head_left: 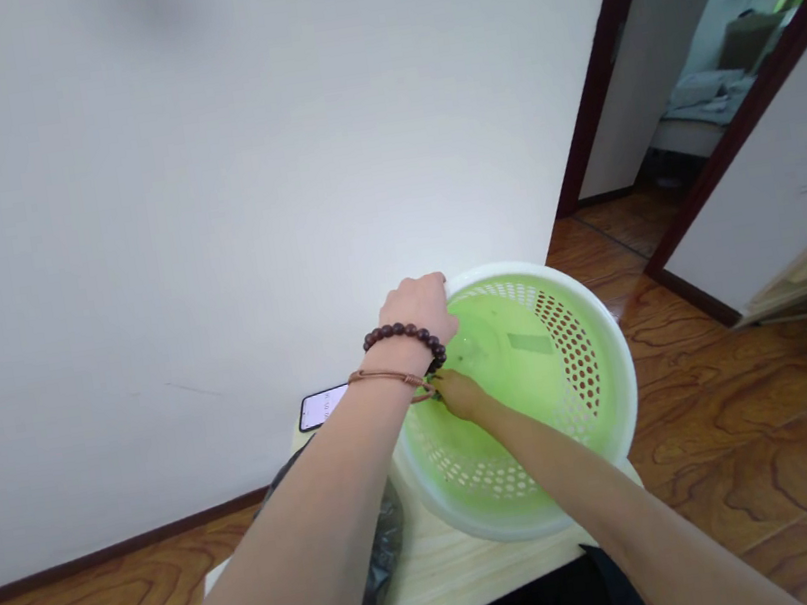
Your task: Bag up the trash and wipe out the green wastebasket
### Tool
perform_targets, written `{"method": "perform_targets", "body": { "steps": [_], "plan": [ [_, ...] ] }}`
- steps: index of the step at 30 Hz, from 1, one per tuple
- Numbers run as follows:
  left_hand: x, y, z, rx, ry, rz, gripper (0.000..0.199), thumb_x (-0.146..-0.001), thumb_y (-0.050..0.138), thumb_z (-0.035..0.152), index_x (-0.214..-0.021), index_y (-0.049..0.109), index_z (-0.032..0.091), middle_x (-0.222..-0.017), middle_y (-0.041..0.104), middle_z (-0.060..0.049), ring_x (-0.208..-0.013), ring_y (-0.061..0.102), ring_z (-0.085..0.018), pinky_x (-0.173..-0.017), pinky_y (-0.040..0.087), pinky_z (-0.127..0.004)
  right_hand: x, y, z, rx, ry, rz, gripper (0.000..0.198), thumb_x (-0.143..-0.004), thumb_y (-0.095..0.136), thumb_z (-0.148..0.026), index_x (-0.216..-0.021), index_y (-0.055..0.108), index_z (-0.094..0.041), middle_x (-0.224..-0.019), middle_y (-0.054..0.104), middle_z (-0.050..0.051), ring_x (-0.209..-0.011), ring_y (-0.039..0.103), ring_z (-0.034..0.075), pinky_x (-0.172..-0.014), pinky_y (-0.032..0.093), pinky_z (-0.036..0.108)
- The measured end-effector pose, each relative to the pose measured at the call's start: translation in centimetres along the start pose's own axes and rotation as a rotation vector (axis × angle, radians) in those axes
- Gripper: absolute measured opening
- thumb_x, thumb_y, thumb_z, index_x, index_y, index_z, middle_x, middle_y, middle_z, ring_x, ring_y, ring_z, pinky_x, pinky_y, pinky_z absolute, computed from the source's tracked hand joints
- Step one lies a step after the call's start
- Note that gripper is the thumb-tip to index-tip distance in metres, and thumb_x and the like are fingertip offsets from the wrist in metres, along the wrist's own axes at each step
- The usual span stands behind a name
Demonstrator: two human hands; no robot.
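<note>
A round plastic basket [534, 521] with a green perforated inside and a white rim stands on a small pale wooden table. My left hand [416, 309], with a dark beaded bracelet and a brown cord at its wrist, is closed at the basket's far left rim; its fingertips are hidden. Below it, my right hand [461, 395] reaches into the basket near its left wall. The right fingers are curled together, partly behind my left wrist, and whatever they hold does not show.
A phone [322, 408] with its screen lit lies on the table [445, 579] by the wall. Under my left forearm is a dark plastic bag [384, 553]. A white wall [205, 191] rises behind, and a doorway with a dark frame [606, 60] opens at the right.
</note>
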State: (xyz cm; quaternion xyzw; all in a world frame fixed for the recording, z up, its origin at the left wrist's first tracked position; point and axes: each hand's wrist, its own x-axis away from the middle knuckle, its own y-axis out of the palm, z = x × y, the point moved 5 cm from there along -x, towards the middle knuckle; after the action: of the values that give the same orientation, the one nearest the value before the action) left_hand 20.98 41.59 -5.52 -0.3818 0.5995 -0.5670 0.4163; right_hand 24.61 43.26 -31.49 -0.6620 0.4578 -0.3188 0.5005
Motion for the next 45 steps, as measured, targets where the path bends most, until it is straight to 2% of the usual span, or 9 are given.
{"method": "perform_targets", "body": {
  "steps": [6,12,19,23,28,33,39,43,45],
  "plan": [
    [5.1,-0.5,0.0,-0.003,0.052,0.035,0.030,-0.067,0.046,0.021,-0.095,0.055,0.022,-0.080,0.062,-0.008,-0.073,0.060,-0.023,-0.058,0.046,-0.030,5.2,0.0,-0.8,0.114,0.151,0.027,0.034,-0.078,0.035,-0.002,-0.103,0.056,-0.013,-0.102,0.054,0.012,-0.097,0.048,0.019,-0.082,0.039,0.029],
    [9.6,-1.3,1.7,0.014,0.102,0.048,0.025,-0.067,0.045,0.022,-0.089,0.057,0.020,-0.078,0.062,-0.009,-0.070,0.060,-0.023,-0.055,0.045,-0.030,9.5,-1.0,-3.0,0.138,0.180,0.151,0.044,-0.069,0.038,0.004,-0.107,0.053,-0.013,-0.107,0.051,0.012,-0.101,0.045,0.020,-0.086,0.037,0.031],
    [13.7,-1.6,4.7,0.092,0.117,-0.001,0.026,-0.069,0.046,0.028,-0.090,0.059,0.021,-0.080,0.062,-0.009,-0.071,0.060,-0.021,-0.056,0.046,-0.030,14.3,-1.6,-5.2,0.164,0.135,0.245,0.044,-0.078,0.034,-0.001,-0.116,0.049,-0.017,-0.115,0.050,0.011,-0.111,0.039,0.022,-0.087,0.037,0.033],
    [14.5,-1.6,5.6,0.105,0.099,-0.062,0.026,-0.070,0.046,0.031,-0.091,0.059,0.021,-0.082,0.063,-0.009,-0.072,0.060,-0.022,-0.056,0.047,-0.031,15.9,-1.7,-5.5,0.201,0.138,0.191,0.038,-0.080,0.036,-0.004,-0.112,0.052,-0.016,-0.113,0.052,0.012,-0.106,0.043,0.022,-0.087,0.038,0.035],
    [15.1,-1.9,5.6,0.051,0.091,-0.067,0.029,-0.070,0.047,0.027,-0.096,0.057,0.019,-0.087,0.063,-0.012,-0.077,0.061,-0.023,-0.059,0.047,-0.032,16.6,-2.1,-6.0,0.211,-0.085,0.062,0.034,-0.081,0.037,-0.005,-0.108,0.054,-0.017,-0.111,0.053,0.010,-0.104,0.044,0.021,-0.086,0.039,0.034],
    [15.9,-1.9,5.7,0.048,0.065,-0.059,0.030,-0.071,0.048,0.028,-0.099,0.055,0.020,-0.087,0.062,-0.011,-0.081,0.060,-0.023,-0.064,0.047,-0.032,17.3,-3.7,-2.8,0.224,0.255,0.178,0.044,-0.076,0.036,0.002,-0.116,0.047,-0.010,-0.118,0.047,0.016,-0.107,0.043,0.023,-0.090,0.036,0.036],
    [16.1,-1.9,5.9,0.022,0.055,-0.002,0.031,-0.068,0.048,0.024,-0.099,0.054,0.020,-0.082,0.062,-0.010,-0.074,0.060,-0.023,-0.058,0.046,-0.032,17.4,-2.3,-5.0,0.131,-0.142,-0.090,0.037,-0.078,0.039,-0.003,-0.107,0.055,-0.019,-0.112,0.054,0.008,-0.104,0.047,0.019,-0.087,0.039,0.031],
    [16.5,-1.9,6.1,0.014,0.084,0.031,0.030,-0.066,0.048,0.022,-0.095,0.054,0.022,-0.076,0.062,-0.008,-0.071,0.060,-0.023,-0.056,0.045,-0.031,17.3,-3.0,-4.4,0.135,0.093,0.085,0.037,-0.080,0.037,-0.004,-0.110,0.053,-0.018,-0.115,0.052,0.011,-0.106,0.046,0.021,-0.087,0.039,0.033],
    [16.6,-1.9,6.1,0.016,0.086,0.034,0.030,-0.066,0.048,0.022,-0.095,0.054,0.023,-0.076,0.062,-0.008,-0.071,0.060,-0.022,-0.057,0.045,-0.030,17.3,-2.7,-4.7,0.120,0.100,0.115,0.035,-0.080,0.037,-0.005,-0.110,0.053,-0.017,-0.115,0.052,0.011,-0.106,0.046,0.021,-0.088,0.039,0.033]
  ]
}}
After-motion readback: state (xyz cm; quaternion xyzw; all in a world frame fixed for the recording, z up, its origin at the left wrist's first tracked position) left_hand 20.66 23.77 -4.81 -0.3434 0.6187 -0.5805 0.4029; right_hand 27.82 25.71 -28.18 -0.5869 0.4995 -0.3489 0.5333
